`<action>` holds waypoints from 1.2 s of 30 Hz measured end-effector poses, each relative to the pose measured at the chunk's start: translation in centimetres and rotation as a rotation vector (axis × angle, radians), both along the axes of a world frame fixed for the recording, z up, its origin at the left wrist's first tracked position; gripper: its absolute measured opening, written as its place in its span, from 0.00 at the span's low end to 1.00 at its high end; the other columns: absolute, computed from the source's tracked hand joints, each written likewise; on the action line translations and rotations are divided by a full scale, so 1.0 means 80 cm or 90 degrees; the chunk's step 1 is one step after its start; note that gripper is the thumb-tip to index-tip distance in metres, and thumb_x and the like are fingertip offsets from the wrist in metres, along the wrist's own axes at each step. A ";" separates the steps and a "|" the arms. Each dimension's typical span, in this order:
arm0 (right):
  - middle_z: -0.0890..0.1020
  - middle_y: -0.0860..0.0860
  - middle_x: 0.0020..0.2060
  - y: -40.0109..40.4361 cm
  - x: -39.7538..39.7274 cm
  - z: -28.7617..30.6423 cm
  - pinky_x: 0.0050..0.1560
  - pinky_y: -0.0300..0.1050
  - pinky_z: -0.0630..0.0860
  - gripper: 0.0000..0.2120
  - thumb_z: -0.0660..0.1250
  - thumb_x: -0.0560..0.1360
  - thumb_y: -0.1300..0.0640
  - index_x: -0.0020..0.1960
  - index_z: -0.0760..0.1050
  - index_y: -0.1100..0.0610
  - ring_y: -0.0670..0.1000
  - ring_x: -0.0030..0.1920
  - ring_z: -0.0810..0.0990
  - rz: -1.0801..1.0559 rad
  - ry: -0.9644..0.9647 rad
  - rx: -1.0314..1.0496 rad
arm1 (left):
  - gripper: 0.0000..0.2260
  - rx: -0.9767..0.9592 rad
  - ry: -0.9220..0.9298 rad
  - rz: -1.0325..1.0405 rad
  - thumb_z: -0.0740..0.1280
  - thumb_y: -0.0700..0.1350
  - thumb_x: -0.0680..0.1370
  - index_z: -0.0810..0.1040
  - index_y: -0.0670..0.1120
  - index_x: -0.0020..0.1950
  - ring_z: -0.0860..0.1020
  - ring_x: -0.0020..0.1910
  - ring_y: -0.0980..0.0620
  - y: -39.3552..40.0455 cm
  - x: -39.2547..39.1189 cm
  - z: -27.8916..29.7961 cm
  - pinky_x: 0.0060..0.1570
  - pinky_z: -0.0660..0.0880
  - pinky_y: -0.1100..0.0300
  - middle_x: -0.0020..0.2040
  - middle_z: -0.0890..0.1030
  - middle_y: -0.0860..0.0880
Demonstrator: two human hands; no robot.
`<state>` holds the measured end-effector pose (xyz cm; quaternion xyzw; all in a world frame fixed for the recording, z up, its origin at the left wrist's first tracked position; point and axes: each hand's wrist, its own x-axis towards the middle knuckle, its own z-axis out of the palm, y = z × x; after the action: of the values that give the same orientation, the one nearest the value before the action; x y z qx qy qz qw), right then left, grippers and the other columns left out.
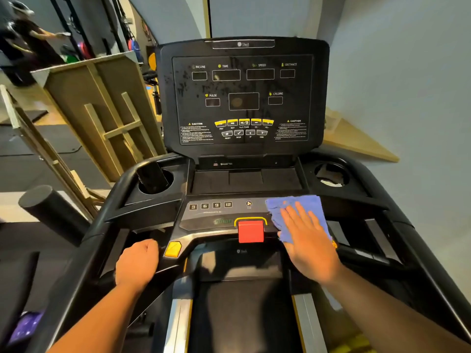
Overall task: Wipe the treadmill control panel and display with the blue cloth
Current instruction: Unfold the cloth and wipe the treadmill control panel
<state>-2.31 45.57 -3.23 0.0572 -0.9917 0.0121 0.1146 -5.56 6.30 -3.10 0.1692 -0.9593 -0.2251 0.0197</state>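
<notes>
Right hand (309,240) lies flat, fingers straight and slightly spread, pressing the blue cloth (295,208) down on the right end of the control panel (216,215). The cloth is crumpled and spreads past the fingertips toward the panel's top edge, hiding that end of the panel; its lower edge shows beside the palm. Just left of the cloth sits the red stop button (251,231) under a yellow arch, and the cloth's left edge comes near it. Further left on the panel are a fan symbol (249,203) and a row of keys marked 3, 6, 9 and 12 (210,205).

Left hand (136,262) is curled round the left handlebar (102,240), knuckles up, next to a yellow tab (173,249).

Above the panel is a shallow tray (244,180), flanked by two cup holders; the left one (155,180) holds a dark phone-like object standing tilted, the right one (331,174) shows something pale at its bottom. Behind rises the display (242,98), dark, with labels INCLINE, TIME, SPEED, DISTANCE, PULSE and CALORIE, and smears and drips across its left part. A row of yellow keys (244,122) runs under its central window.

Wooden frames (107,118) lean to the left of the treadmill, and a person (28,39) stands far off at upper left.
</notes>
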 end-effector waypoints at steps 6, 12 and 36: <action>0.50 0.55 0.81 -0.064 -0.035 0.016 0.78 0.57 0.44 0.36 0.56 0.81 0.42 0.82 0.46 0.56 0.61 0.81 0.46 -0.107 -0.043 -0.053 | 0.18 -0.014 -0.011 -0.004 0.54 0.45 0.82 0.72 0.43 0.34 0.75 0.36 0.43 0.000 0.000 0.003 0.43 0.72 0.50 0.35 0.78 0.43; 0.65 0.55 0.77 0.013 -0.002 -0.003 0.76 0.49 0.45 0.33 0.55 0.77 0.46 0.79 0.57 0.58 0.53 0.79 0.55 0.074 0.002 0.013 | 0.20 0.004 -0.005 -0.005 0.54 0.45 0.83 0.73 0.42 0.34 0.76 0.34 0.45 -0.001 0.000 0.000 0.39 0.71 0.53 0.32 0.78 0.42; 0.53 0.54 0.81 -0.038 -0.035 0.003 0.78 0.51 0.39 0.34 0.55 0.80 0.45 0.81 0.50 0.56 0.57 0.81 0.45 0.015 -0.031 -0.033 | 0.20 0.037 0.012 0.016 0.56 0.44 0.83 0.75 0.39 0.34 0.76 0.33 0.45 0.000 0.000 0.001 0.36 0.70 0.54 0.32 0.79 0.41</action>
<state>-5.09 42.52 -3.00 0.0660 -0.9928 0.0402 0.0915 -5.53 6.28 -3.04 0.1793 -0.9500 -0.2542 0.0262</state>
